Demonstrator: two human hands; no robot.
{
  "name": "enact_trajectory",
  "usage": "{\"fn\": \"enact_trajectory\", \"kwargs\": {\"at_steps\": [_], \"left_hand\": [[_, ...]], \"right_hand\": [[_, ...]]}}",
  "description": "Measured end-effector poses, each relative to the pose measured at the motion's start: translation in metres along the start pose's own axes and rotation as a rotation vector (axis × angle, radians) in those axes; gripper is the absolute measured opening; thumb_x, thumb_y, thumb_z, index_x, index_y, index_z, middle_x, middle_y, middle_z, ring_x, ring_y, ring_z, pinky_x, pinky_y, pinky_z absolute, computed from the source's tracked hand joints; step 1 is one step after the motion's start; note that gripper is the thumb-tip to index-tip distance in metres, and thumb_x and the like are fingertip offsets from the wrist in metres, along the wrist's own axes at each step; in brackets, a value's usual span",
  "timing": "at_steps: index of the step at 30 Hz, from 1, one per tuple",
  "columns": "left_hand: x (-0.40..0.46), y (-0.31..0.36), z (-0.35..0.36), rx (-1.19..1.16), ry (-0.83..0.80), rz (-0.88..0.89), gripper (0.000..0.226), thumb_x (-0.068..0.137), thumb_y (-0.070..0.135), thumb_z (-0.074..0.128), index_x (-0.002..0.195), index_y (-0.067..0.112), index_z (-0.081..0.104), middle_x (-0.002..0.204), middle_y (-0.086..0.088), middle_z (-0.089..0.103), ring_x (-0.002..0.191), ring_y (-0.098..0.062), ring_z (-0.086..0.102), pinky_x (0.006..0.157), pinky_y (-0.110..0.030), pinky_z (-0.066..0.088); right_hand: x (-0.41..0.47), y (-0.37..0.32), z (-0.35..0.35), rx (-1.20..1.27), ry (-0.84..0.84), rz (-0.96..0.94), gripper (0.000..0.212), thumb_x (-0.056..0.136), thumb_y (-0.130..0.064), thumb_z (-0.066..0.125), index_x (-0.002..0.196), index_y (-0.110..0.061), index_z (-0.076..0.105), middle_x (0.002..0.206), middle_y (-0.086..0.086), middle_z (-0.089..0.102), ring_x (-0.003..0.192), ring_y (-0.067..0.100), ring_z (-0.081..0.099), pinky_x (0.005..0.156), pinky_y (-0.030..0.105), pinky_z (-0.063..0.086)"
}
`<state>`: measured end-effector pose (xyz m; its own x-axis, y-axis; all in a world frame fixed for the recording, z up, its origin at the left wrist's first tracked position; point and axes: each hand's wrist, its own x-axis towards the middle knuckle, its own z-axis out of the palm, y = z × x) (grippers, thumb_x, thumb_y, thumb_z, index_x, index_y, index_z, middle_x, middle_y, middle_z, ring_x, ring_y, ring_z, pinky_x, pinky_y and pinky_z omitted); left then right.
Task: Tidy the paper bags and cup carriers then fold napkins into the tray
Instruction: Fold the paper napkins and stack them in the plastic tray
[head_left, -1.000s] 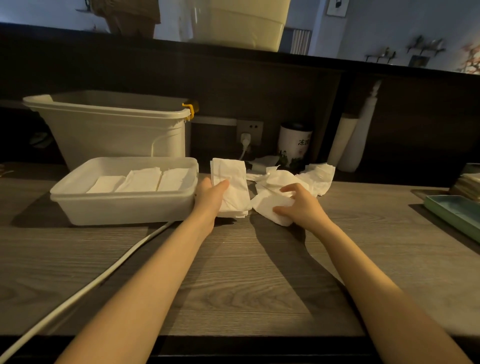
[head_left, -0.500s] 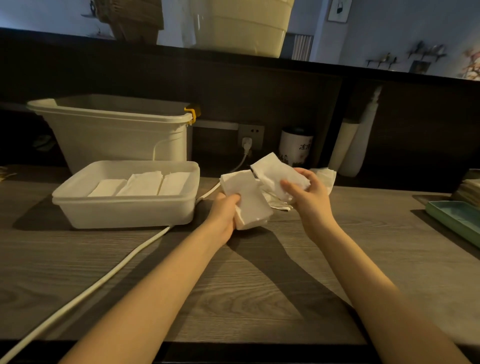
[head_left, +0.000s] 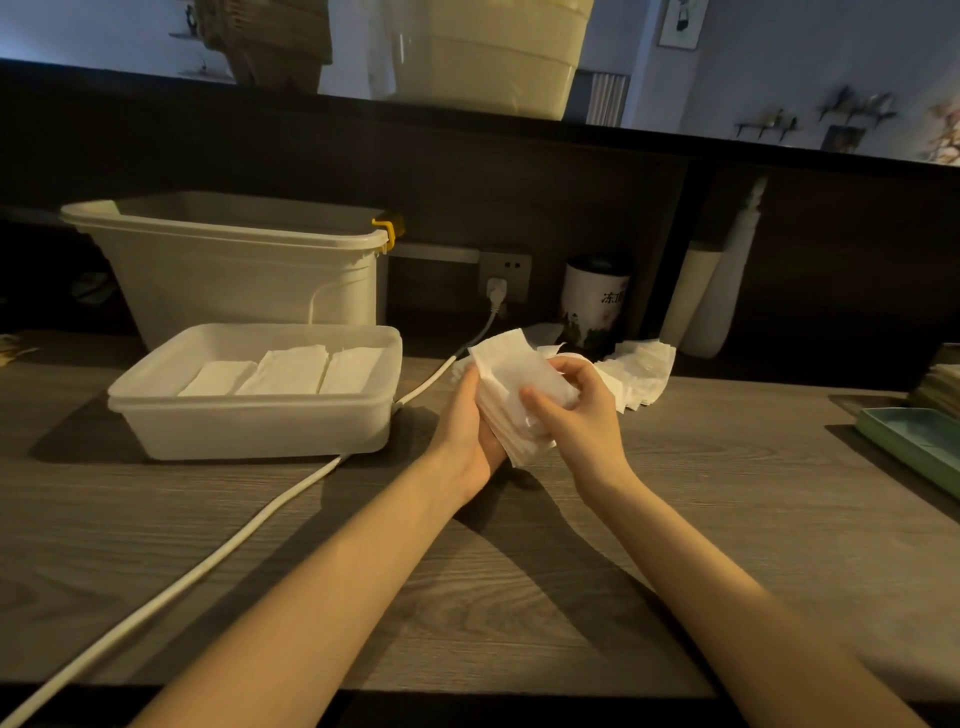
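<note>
Both hands, left hand (head_left: 470, 431) and right hand (head_left: 582, 421), had fingers curled on the napkin stack (head_left: 519, 395), and loose sheets could've slipped onto the table (head_left: 519, 597) before reaching the tray (head_left: 249, 431) at 9 o'clock.

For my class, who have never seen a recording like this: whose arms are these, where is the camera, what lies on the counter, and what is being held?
There is no machine here. The arms belong to a person, and the single camera sits on that person's head, looking forward and down.

The left hand supports a stack of white napkins from beneath, while the right hand grips it from the other side, thumb on top. The stack is lifted off the wooden counter.

On the counter, to the left, stands a white tray holding three folded napkins side by side. Behind it is a larger white bin. More loose napkins lie behind the hands. A white cable runs across the counter past the tray towards a wall socket.
</note>
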<state>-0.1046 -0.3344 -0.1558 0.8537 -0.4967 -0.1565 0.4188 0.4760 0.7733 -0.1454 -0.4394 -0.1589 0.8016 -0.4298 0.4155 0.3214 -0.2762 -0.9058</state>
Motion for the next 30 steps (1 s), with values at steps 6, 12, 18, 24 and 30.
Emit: {"fn": "enact_trajectory", "kwargs": {"at_steps": [6, 12, 18, 24, 30], "left_hand": [[0.004, -0.003, 0.000, 0.132, 0.146, 0.060, 0.036, 0.092, 0.025, 0.054, 0.126, 0.016, 0.046, 0.108, -0.010, 0.061, 0.100, -0.027, 0.062, 0.091, -0.044, 0.051], [0.008, -0.001, -0.002, 0.070, 0.280, 0.162, 0.042, 0.093, 0.021, 0.054, 0.133, 0.019, 0.042, 0.110, -0.005, 0.058, 0.099, -0.024, 0.060, 0.084, -0.041, 0.052], [0.010, 0.002, -0.003, -0.048, 0.302, 0.221, 0.048, 0.092, 0.020, 0.055, 0.137, 0.026, 0.037, 0.127, -0.006, 0.053, 0.113, -0.027, 0.055, 0.092, -0.045, 0.048], [0.012, 0.002, -0.004, -0.042, 0.339, 0.199, 0.052, 0.092, 0.028, 0.055, 0.139, 0.028, 0.033, 0.131, -0.005, 0.051, 0.112, -0.024, 0.054, 0.085, -0.041, 0.047], [0.006, 0.000, 0.000, -0.028, 0.279, 0.225, 0.050, 0.093, 0.023, 0.053, 0.139, 0.026, 0.033, 0.125, -0.004, 0.054, 0.107, -0.023, 0.056, 0.085, -0.041, 0.050]], "right_hand": [[-0.002, -0.003, 0.000, -0.065, -0.072, -0.008, 0.036, 0.083, -0.008, 0.068, 0.116, -0.010, 0.052, 0.106, -0.008, 0.052, 0.092, -0.004, 0.050, 0.062, 0.004, 0.045], [-0.001, -0.001, -0.001, 0.036, -0.016, 0.124, 0.053, 0.080, -0.007, 0.071, 0.123, -0.018, 0.043, 0.116, -0.003, 0.048, 0.098, 0.008, 0.054, 0.065, 0.015, 0.053], [0.002, -0.006, -0.001, 0.349, -0.035, 0.374, 0.063, 0.084, -0.009, 0.068, 0.137, -0.009, 0.034, 0.120, 0.011, 0.054, 0.098, 0.018, 0.063, 0.069, 0.023, 0.057], [0.006, -0.008, -0.004, 0.498, 0.003, 0.437, 0.078, 0.084, -0.011, 0.067, 0.145, -0.007, 0.020, 0.129, 0.019, 0.052, 0.104, 0.026, 0.063, 0.083, 0.031, 0.056], [0.001, -0.009, 0.002, 0.386, -0.125, 0.489, 0.085, 0.079, -0.011, 0.073, 0.145, -0.016, 0.020, 0.126, 0.015, 0.051, 0.097, 0.025, 0.066, 0.070, 0.026, 0.059]]}}
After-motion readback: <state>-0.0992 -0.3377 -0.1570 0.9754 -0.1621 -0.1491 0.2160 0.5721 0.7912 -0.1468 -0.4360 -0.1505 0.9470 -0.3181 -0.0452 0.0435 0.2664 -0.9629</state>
